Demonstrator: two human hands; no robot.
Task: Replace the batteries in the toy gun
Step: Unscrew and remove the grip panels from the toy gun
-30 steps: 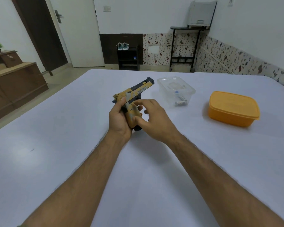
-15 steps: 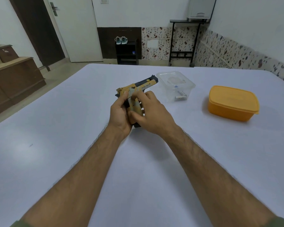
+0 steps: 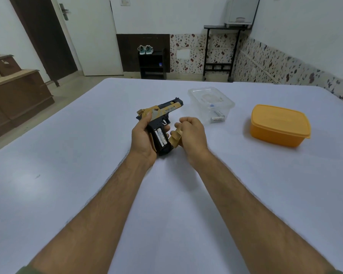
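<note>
Toy gun: above the white table, near mid-table, barrel pointing away; slide lettering too small to read.
Left hand: wrapped around the grip.
Batteries: two white cells exposed in the grip; print unreadable.
Right hand: curled around the tan cover.
Clear tub: beyond, holds spare cells.
Orange box: lidded, far right.

White walls with speckled tile skirting, a white door, a wooden cabinet at left.
</note>
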